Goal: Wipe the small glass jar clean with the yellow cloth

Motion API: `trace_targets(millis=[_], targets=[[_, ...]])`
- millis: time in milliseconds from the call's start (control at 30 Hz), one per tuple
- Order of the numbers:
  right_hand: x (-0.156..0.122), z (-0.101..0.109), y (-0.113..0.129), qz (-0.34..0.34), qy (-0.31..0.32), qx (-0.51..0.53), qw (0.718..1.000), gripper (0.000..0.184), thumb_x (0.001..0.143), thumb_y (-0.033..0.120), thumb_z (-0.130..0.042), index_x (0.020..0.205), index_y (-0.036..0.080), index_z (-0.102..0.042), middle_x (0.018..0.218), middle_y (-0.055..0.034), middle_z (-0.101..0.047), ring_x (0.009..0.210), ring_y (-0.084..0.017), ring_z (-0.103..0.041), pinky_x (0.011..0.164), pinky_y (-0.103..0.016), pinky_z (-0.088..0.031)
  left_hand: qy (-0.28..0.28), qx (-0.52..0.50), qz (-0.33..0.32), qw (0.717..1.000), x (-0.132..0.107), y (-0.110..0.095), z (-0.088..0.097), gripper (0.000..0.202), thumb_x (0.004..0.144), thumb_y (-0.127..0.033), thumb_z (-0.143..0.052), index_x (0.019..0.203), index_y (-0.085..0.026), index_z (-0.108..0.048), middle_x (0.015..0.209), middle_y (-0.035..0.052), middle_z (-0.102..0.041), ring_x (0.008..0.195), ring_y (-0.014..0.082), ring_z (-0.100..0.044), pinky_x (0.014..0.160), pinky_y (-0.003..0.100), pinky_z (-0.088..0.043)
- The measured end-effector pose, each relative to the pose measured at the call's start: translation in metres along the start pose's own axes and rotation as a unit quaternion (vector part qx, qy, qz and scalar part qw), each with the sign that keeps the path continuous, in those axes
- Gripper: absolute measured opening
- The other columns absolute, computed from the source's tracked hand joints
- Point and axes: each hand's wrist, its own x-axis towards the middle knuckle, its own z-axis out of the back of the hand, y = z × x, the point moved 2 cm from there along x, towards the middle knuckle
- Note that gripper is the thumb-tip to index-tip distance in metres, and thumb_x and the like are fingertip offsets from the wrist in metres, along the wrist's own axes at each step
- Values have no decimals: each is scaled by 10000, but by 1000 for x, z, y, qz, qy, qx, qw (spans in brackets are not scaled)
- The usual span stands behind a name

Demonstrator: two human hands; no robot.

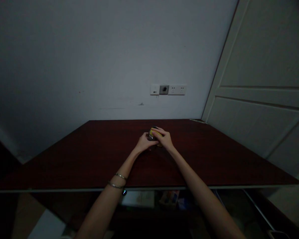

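Both hands meet over the back middle of the dark red table. My left hand (144, 143) is closed around the left side of a small, dark, shiny object (151, 137), which looks glassy. Against its top and right side my right hand (165, 140) grips a small yellow piece (156, 132), with the fingers bent over it. The fingers cover much of both things, and the dim light hides their exact kind. Two bracelets (117, 181) circle my left wrist.
The dark red tabletop (77, 159) reaches back to a pale wall with a socket panel (168, 89). A white panelled door (259, 93) stands at the right. Below the front edge, a pale flat box-like item (138, 198) and colourful packets (169, 197) lie in shadow.
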Motion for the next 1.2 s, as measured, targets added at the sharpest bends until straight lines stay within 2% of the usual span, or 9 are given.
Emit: trace_targets(millis=[100, 233, 300, 467, 600, 733, 833, 900, 1200], targets=[[0, -1, -2, -10, 1, 6, 1000, 251, 684, 336, -629, 900, 222, -682, 1057, -77, -625, 1073, -218, -518, 939, -365, -377, -7, 24, 7, 1000, -1, 0, 2, 697, 470, -409, -755, 1042, -123, -478, 991, 117, -587, 698, 168, -596, 391, 201, -466], [-5, -4, 5, 13, 61, -6, 998, 239, 652, 340, -660, 868, 243, -689, 1160, -57, -566, 1093, -214, -501, 954, -356, -362, -7, 28, 13, 999, 0, 3, 5, 605, 551, -376, -710, 1045, -123, -470, 980, 108, -597, 700, 173, -601, 399, 209, -469], [-6, -5, 9, 18, 70, -9, 997, 235, 653, 345, -658, 863, 246, -690, 1159, -53, -566, 1090, -211, -504, 954, -354, -365, -11, 37, 6, 999, 0, 3, 5, 591, 566, -371, -701, 1053, -128, -470, 980, 102, -601, 714, 172, -601, 446, 226, -483], [0, 0, 1, -18, 0, 7, 1000, 278, 662, 371, -639, 886, 212, -686, 1064, -68, -625, 1044, -224, -537, 917, -366, -405, -49, 78, -54, 994, -1, -4, 5, 653, 462, -381, -767, 1006, -120, -519, 979, 103, -608, 846, 188, -583, 720, 287, -478], [4, 4, -12, -82, -33, 46, 995, 349, 673, 417, -614, 940, 199, -667, 965, -67, -666, 932, -228, -595, 857, -395, -449, -41, 63, -58, 996, -4, -9, 5, 703, 424, -379, -784, 1021, -120, -518, 956, 104, -618, 849, 197, -583, 742, 291, -459], [1, 3, -7, -22, 16, 24, 999, 289, 656, 392, -639, 885, 222, -685, 1065, -62, -625, 1052, -221, -534, 935, -377, -387, -48, 88, -13, 995, -4, -5, 9, 627, 472, -436, -746, 981, -135, -540, 923, 97, -624, 791, 201, -591, 665, 283, -464], [-2, -1, 1, 16, 69, 10, 997, 246, 636, 369, -665, 845, 242, -694, 1137, -57, -581, 1078, -216, -514, 957, -367, -360, -53, 97, -15, 994, 0, 0, 11, 570, 523, -439, -717, 969, -130, -544, 939, 103, -620, 828, 209, -586, 683, 284, -455], [-3, -1, 2, 19, 77, 8, 997, 238, 633, 365, -669, 838, 247, -696, 1131, -55, -583, 1072, -215, -517, 953, -367, -362, -52, 94, -17, 994, 3, 3, 11, 569, 529, -429, -714, 975, -123, -537, 939, 105, -619, 847, 214, -583, 702, 286, -447], [2, 5, -5, -22, -28, -14, 999, 272, 680, 371, -617, 887, 209, -687, 989, -67, -657, 1026, -225, -546, 922, -377, -390, -36, 142, -57, 987, -3, -5, 8, 708, 412, -467, -759, 996, -139, -527, 962, 113, -611, 858, 229, -577, 718, 300, -434]])
